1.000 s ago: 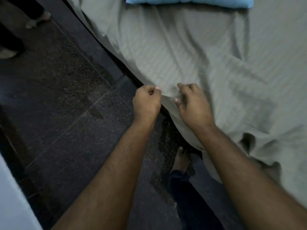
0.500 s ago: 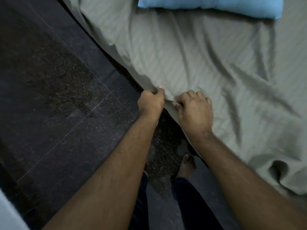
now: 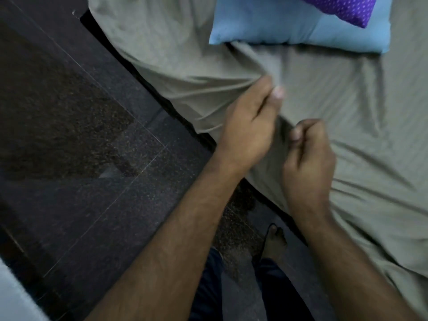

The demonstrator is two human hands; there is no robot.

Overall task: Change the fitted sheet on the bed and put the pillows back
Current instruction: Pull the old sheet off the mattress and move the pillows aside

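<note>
A grey-green striped sheet (image 3: 347,107) covers the bed and hangs over its left edge. My left hand (image 3: 250,126) pinches a raised fold of the sheet between thumb and fingertips, lifted above the mattress. My right hand (image 3: 308,156) grips the same fold a little nearer to me, fingers curled round the cloth. A light blue pillow (image 3: 289,26) lies at the head of the bed, with a purple dotted pillow (image 3: 342,8) partly on top of it. Both hands look blurred.
Dark speckled stone floor (image 3: 81,135) runs along the left side of the bed. My bare foot (image 3: 274,239) and dark trouser legs stand close to the bed's edge. A pale surface (image 3: 11,297) shows at the bottom left corner.
Both hands have gone from the sheet's side edge up over the mattress, pulling a fold toward the pillows. The view has shifted toward the head, revealing the purple pillow.
</note>
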